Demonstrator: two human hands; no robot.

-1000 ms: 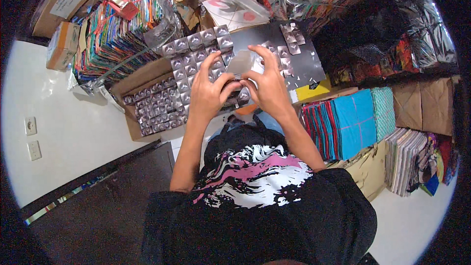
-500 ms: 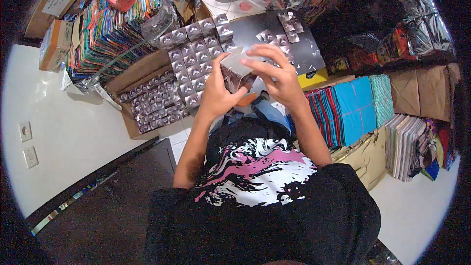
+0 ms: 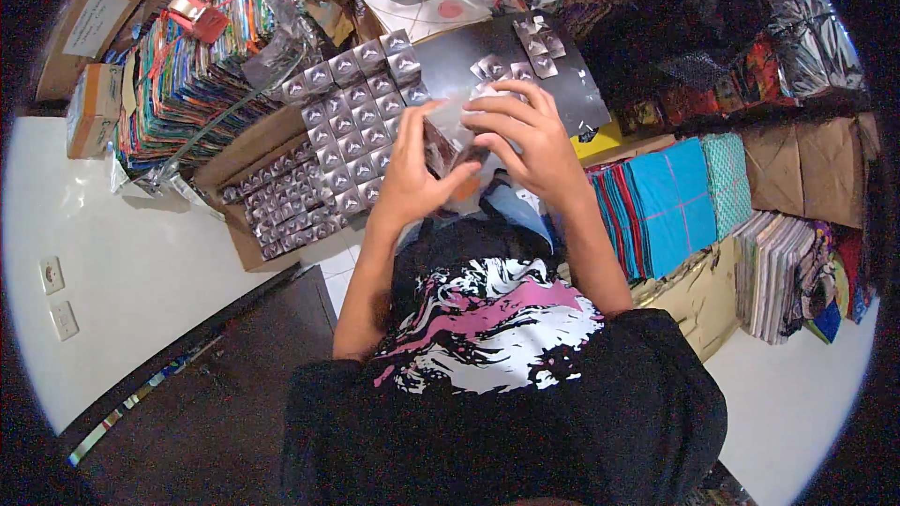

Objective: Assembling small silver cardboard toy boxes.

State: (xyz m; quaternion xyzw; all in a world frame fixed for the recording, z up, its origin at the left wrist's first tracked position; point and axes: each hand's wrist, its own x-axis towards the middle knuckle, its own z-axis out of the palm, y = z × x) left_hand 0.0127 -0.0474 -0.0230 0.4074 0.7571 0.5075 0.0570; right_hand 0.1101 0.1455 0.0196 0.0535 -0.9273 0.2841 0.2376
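A small dark printed carton (image 3: 441, 152) with a pale top is held up in front of my chest. My left hand (image 3: 414, 173) grips its near left side, the thumb along the lower edge and the fingers up the far side. My right hand (image 3: 532, 142) bends its fingers over the pale top flaps (image 3: 454, 116), fingertips pressed against them. The fingers partly hide the flaps, so I cannot tell whether they are fully closed. Just beyond my left hand, rows of matching small cartons (image 3: 356, 98) stand side by side on a black tabletop (image 3: 450, 44).
An open cardboard box (image 3: 267, 136) of similar cartons sits at left. More small pieces (image 3: 541, 45) lie on the far right of the tabletop. A red tape dispenser (image 3: 197, 19) rests on stacked colourful packets (image 3: 178, 98). Folded blue cloths (image 3: 670, 197) are stacked at right.
My right fingers have come down and closed in over the carton's top, covering more of the pale flaps. My left hand keeps its grip. The whole view has shifted slightly.
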